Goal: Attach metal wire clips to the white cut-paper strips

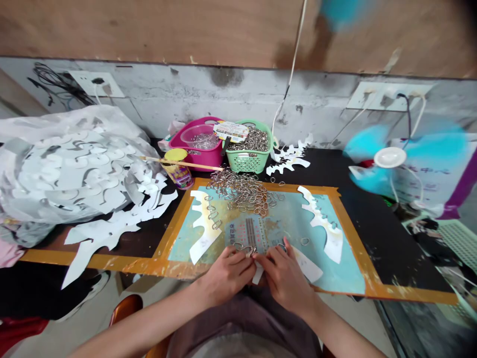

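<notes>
My left hand (234,271) and my right hand (283,274) meet at the mat's front edge, fingers closed and fingertips nearly touching. A small metal ring (252,251) shows at the left fingertips. Below the right fingers hangs a white strip (258,274); my right fingers seem pinched on it, partly hidden. Another white cut-out (308,266) sticks out beside my right hand. Toothed white cut-outs with rings along their edges lie on the left (204,231) and right (326,226) of the mat. Loose metal rings (248,191) are heaped beyond my hands.
A blue-green mat (278,226) edged in brown tape covers the table. Behind are a pink basket (194,158), a green basket (249,160) and a tub (180,174) with a stick across it. White cut-outs fill a plastic bag (74,164) leftward. A fan (390,157) spins rightward.
</notes>
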The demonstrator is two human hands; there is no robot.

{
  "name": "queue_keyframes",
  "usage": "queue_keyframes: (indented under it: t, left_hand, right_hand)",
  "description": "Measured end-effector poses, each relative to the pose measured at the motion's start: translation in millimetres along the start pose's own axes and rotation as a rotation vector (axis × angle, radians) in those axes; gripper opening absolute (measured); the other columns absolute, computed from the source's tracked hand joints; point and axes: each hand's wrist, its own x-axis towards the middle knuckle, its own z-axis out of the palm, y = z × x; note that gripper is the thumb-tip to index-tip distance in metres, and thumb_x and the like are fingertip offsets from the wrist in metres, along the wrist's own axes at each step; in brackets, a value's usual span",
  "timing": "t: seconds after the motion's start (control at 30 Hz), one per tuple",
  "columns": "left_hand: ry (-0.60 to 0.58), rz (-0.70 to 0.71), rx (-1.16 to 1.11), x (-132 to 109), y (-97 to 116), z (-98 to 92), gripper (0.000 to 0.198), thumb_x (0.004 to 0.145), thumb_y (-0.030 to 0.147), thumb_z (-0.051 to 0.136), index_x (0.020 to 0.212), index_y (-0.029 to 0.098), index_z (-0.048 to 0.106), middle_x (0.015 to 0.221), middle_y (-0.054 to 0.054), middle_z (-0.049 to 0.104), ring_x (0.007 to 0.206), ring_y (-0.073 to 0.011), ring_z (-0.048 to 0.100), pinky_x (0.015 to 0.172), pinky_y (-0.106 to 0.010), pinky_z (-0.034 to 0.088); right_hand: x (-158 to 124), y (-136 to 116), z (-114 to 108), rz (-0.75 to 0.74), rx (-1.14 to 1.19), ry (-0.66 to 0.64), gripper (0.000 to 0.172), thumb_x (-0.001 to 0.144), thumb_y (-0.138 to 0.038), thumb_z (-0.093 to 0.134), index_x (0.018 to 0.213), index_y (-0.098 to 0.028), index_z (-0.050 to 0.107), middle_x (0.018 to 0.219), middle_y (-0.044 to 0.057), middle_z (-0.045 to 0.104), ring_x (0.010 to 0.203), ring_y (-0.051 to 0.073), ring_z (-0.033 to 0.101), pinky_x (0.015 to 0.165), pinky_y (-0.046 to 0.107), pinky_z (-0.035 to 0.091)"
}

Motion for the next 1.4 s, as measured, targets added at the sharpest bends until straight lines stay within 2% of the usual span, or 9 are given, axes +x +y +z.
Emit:
queue_keyframes:
  t: [0.3,0.53,0.77,0.87,1.0,1.1,1.17,1.27,1.4]
  left_hand:
    - [-0.097,0.039,-0.005,8.4,-1.2,-10.5,0.011,0.097,0.017,0.046,0.096,0.016,0.057,0.083,-0.004,0.064,0.079,-0.0189,0.057,0.078,-0.036,0.039]
    - [-0.191,0.069,-0.185,10.9,-5.0,-25.9,0.030,0.080,0.020,0.049,0.109,0.011,0.053,0.089,-0.010,0.064,0.080,-0.0240,0.056,0.073,-0.041,0.039]
    - [-0.151,0.029,-0.106,7.8,1.8,-22.0,0.028,0.088,0.021,0.049,0.113,0.011,0.057,0.105,-0.011,0.068,0.093,-0.0237,0.059,0.081,-0.042,0.039]
    - [-0.122,-0.008,-0.089,3.3,6.4,-17.7,0.025,0.089,0.021,0.049,0.110,0.013,0.059,0.111,-0.011,0.068,0.100,-0.0239,0.059,0.087,-0.042,0.038]
    - [-0.112,-0.045,-0.068,1.1,13.7,-13.8,0.027,0.089,0.021,0.048,0.112,0.012,0.059,0.114,-0.013,0.067,0.106,-0.0258,0.058,0.090,-0.042,0.039]
    - [-0.110,-0.067,-0.061,2.4,19.5,-14.0,0.031,0.087,0.020,0.048,0.114,0.009,0.058,0.113,-0.016,0.067,0.107,-0.0279,0.058,0.091,-0.042,0.042]
    - [-0.102,-0.089,-0.086,3.6,21.8,-16.1,0.031,0.085,0.018,0.049,0.113,0.009,0.058,0.111,-0.016,0.067,0.106,-0.0285,0.059,0.090,-0.042,0.043]
    - [-0.090,-0.123,-0.145,5.3,20.8,-20.6,0.027,0.087,0.014,0.047,0.111,0.010,0.056,0.105,-0.015,0.068,0.103,-0.0274,0.061,0.088,-0.042,0.044]
    - [-0.075,-0.165,-0.186,9.7,15.1,-20.6,0.017,0.093,0.013,0.044,0.106,0.012,0.055,0.092,-0.010,0.067,0.090,-0.0234,0.063,0.081,-0.038,0.045]
  right_hand:
    - [1.5,-5.5,2.2,0.026,-0.011,0.007,0.032,0.092,-0.011,0.045,0.120,-0.018,0.060,0.097,0.008,0.059,0.098,0.026,0.054,0.115,0.060,0.012]
    - [-9.0,4.9,-4.6,-0.023,0.127,0.041,0.046,0.091,-0.004,0.042,0.133,-0.020,0.051,0.103,0.007,0.063,0.100,0.024,0.057,0.117,0.059,0.011]
    - [-20.5,4.1,-1.4,-0.082,0.044,0.033,0.035,0.090,-0.008,0.050,0.121,-0.021,0.059,0.118,0.007,0.065,0.123,0.029,0.047,0.117,0.063,0.002]
    - [-19.3,-4.4,0.4,-0.064,-0.007,0.024,0.025,0.091,-0.012,0.051,0.113,-0.020,0.061,0.115,0.007,0.066,0.123,0.031,0.047,0.116,0.064,0.002]
    - [-12.0,-9.7,-0.3,-0.064,-0.014,0.031,0.013,0.093,-0.015,0.050,0.099,-0.019,0.062,0.100,0.008,0.066,0.115,0.029,0.052,0.117,0.061,0.011]
    - [-5.6,-1.4,-3.3,-0.040,0.125,0.093,0.016,0.094,-0.012,0.046,0.091,-0.020,0.060,0.088,0.005,0.063,0.096,0.023,0.059,0.115,0.054,0.027]
    - [-2.0,7.2,-5.5,0.014,0.232,0.180,0.018,0.095,-0.012,0.046,0.103,-0.020,0.060,0.093,0.006,0.063,0.092,0.022,0.060,0.107,0.048,0.039]
    - [1.1,16.6,-6.7,0.035,0.252,0.216,0.029,0.092,-0.016,0.053,0.120,-0.020,0.058,0.109,0.011,0.060,0.103,0.026,0.057,0.094,0.043,0.050]
    - [1.5,18.6,-4.9,0.011,0.235,0.141,0.025,0.089,-0.013,0.056,0.113,-0.020,0.062,0.109,0.010,0.057,0.103,0.026,0.054,0.090,0.042,0.050]
